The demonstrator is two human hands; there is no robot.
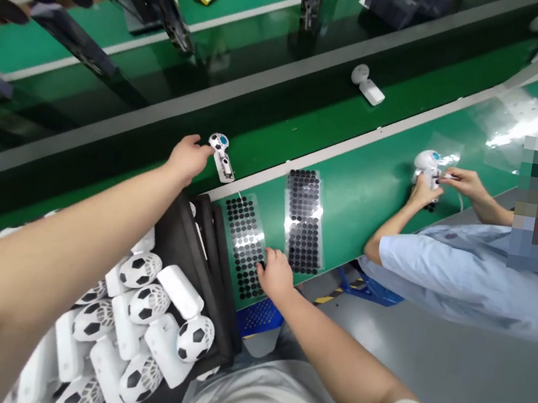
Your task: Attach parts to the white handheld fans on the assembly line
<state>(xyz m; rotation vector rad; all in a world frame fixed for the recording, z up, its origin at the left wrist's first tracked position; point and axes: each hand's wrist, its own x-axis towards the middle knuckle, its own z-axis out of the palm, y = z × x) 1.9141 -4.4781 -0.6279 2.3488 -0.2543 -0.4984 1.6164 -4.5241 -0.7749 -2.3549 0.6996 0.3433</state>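
My left hand [190, 159] is stretched out over the edge of the green conveyor belt. Its fingertips close on the head of a white handheld fan [224, 166] with a soccer-ball pattern, whose handle shows an opened inner side. My right hand [278, 275] rests at the right edge of a clear sheet of black round pads [243, 238], its thumb and fingers slightly apart on the sheet. To the right lies a second sheet of black round pads [303, 223].
A black bin [223, 289] at lower left is heaped with soccer-ball fans [147, 304]. Another white fan [369, 88] lies on the belt [290, 124]. At right, a co-worker's hands [425, 191] hold a similar fan. Dark stands [71, 37] line the far side.
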